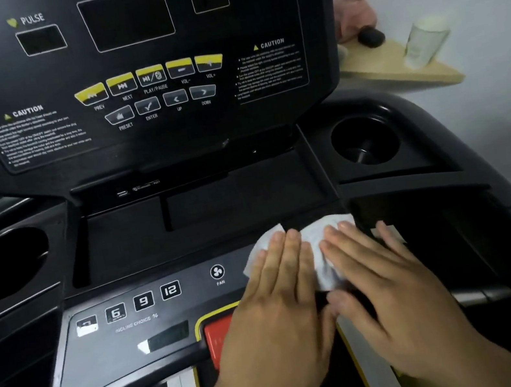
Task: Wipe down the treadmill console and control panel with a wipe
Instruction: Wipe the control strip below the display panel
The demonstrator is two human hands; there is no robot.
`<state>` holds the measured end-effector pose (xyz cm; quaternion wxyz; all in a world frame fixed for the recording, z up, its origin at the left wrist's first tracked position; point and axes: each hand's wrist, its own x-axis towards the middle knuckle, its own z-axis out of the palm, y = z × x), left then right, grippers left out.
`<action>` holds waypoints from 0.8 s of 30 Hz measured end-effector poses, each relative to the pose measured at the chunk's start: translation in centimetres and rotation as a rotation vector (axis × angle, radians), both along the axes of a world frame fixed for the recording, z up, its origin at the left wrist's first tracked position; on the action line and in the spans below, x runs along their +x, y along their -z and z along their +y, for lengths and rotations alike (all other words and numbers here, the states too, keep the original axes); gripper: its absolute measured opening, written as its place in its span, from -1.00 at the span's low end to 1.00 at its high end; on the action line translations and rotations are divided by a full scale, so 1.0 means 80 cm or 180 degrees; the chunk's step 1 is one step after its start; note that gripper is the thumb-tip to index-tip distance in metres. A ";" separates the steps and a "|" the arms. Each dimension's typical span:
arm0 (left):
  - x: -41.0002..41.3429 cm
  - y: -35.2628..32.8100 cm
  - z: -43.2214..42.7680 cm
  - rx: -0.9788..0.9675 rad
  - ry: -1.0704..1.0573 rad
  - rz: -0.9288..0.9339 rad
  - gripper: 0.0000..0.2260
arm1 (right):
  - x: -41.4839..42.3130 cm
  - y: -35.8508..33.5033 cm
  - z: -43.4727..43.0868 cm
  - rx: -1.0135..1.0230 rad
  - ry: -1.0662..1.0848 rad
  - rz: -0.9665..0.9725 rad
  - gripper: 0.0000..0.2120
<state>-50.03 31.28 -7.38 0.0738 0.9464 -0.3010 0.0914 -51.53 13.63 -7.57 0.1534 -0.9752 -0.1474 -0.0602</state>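
Head view. Both hands lie flat, side by side, on a white wipe (317,252) spread over the lower control panel (130,345) of the treadmill. The left hand (275,295) presses the wipe's left part, its fingers (286,249) extended and close together, gripping nothing. The right hand (378,280) presses the right part, fingers likewise outstretched and flat; the thumb curls toward the left hand. The wipe shows above the fingertips and in the gap between the hands; its remainder is hidden beneath the palms.

Left of the hands, on the same panel, are the fan button (217,272) and the incline keys marked 6, 9 and 12 (143,301). A red stop button (219,336) with yellow surround is partly covered by the left hand. Behind the wipe lies a shallow tray recess (203,212), flanked by a left cup holder (7,264) and a right cup holder (364,140). The upright console (137,71) rises beyond, carrying dark display windows, yellow media keys (149,75) and two caution labels. To the far right, a wooden shelf (402,68) on the wall holds a pale cup (425,40) and a small dark object, blurred.
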 end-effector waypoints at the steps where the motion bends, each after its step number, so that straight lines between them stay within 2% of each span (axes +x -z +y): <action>1: 0.004 0.001 -0.004 0.0072 -0.0029 -0.0101 -0.47 | 0.008 -0.002 0.000 -0.0041 -0.0010 -0.0012 -0.42; 6: 0.024 -0.009 -0.021 0.0243 -0.0209 -0.0156 -0.48 | 0.049 -0.010 0.010 -0.0114 0.0107 0.0072 -0.33; 13: -0.045 0.025 -0.007 0.0165 -0.0171 -0.0127 -0.43 | -0.015 0.005 0.002 0.0183 -0.0196 -0.0150 -0.41; 17: -0.028 0.012 -0.009 0.0147 -0.0222 -0.0131 -0.44 | 0.009 0.002 0.008 0.0078 -0.0124 -0.0077 -0.39; 21: -0.013 0.003 -0.013 0.0390 -0.0213 -0.0340 -0.49 | 0.039 -0.006 0.024 0.0060 -0.0112 0.0115 -0.36; 24: -0.026 0.012 -0.010 0.0190 -0.0294 -0.0343 -0.50 | 0.019 -0.001 0.022 0.0054 -0.0132 0.0052 -0.39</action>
